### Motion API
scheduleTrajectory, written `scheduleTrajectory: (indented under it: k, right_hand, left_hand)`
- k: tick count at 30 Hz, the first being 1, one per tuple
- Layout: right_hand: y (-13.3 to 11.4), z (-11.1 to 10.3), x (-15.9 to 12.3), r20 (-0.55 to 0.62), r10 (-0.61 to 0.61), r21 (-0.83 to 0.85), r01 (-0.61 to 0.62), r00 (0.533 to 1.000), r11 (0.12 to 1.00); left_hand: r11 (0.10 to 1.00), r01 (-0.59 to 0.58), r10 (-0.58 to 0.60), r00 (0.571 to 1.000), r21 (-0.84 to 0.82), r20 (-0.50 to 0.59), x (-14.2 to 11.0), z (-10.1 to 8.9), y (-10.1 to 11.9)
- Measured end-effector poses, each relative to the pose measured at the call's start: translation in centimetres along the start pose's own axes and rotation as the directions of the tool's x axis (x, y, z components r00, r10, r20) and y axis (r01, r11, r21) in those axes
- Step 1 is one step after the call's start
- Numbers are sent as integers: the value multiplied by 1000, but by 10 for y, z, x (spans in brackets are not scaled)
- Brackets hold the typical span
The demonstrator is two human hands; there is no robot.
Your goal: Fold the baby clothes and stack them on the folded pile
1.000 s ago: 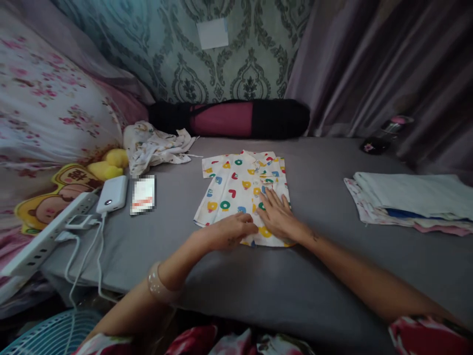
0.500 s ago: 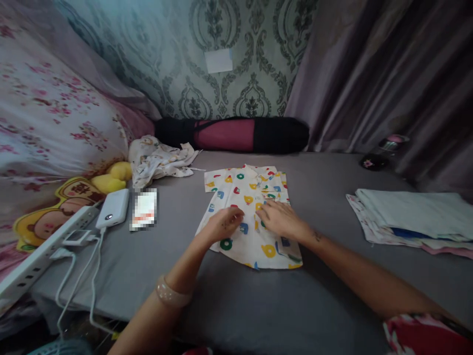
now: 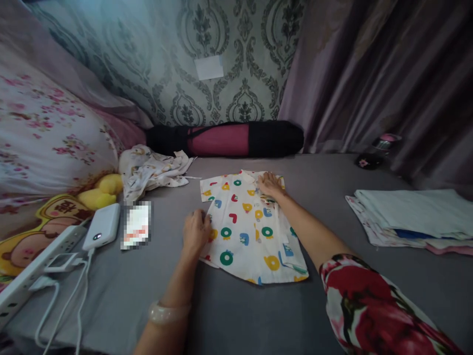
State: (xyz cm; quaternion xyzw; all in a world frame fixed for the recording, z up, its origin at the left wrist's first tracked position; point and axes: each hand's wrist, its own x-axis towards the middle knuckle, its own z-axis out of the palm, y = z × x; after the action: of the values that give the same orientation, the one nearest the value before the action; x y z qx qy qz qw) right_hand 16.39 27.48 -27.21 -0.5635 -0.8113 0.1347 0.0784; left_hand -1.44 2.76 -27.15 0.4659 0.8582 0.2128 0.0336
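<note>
A small white short-sleeved shirt [image 3: 247, 241], printed with colourful letters and ducks, lies front up on the grey sheet. Its right side looks partly folded over, and the right sleeve is mostly covered by my hand and arm. At the shirt's left side edge, below the sleeve, my left hand [image 3: 195, 231] has its fingers curled in on the fabric; the fingertips are partly hidden. My right hand [image 3: 271, 185] rests on the shirt beside the collar, near the right shoulder, with its fingers spread.
Folded clothes [image 3: 410, 214] are stacked at the right. A crumpled printed cloth [image 3: 151, 170] lies at back left. On the left are a power bank [image 3: 102, 227], a power strip [image 3: 44, 266] with cables, and a plush toy [image 3: 61, 207]. A black-and-pink rolled bag [image 3: 221, 139] lies along the wall.
My left hand has moved from the shirt's middle left to its side edge. My right hand has gone up from the middle to the shoulder by the collar. The view has shifted slightly.
</note>
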Motion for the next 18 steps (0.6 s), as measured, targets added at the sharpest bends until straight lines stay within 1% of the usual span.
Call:
scheduleTrajectory:
  k: [2,4,7,13,15,17,18]
  right_hand:
    - [2,6,-2,-62,-27,-65,23,998,998]
    - [2,12,-5,-98,-41,-106,30,994,994]
    - [3,14,-6,-102,-46,-122,34,994,992]
    - [-1,8,-4,-69,-22,-138,13,997,990]
    - [-10,10,-5,-106,-69,-161,52,992,986]
    - [-25,14,-6,-132,-173,-176,148,976,973]
    - [-33,17,-6,-119,-230,-174,208,966,963]
  left_hand:
    - [999,27,-27,999,-40,21,3,0,-1]
    - [996,59,-56,997,-70,44,5,-2,0]
    - [993,90,-84,994,-82,71,5,-5,2]
    - [991,95,-87,991,-90,97,4,-7,3]
    - [987,102,-90,990,-122,106,4,-7,2]
    - [982,109,-93,990,-152,109,5,-8,2]
    - [981,111,-94,990,-161,109,4,-8,2]
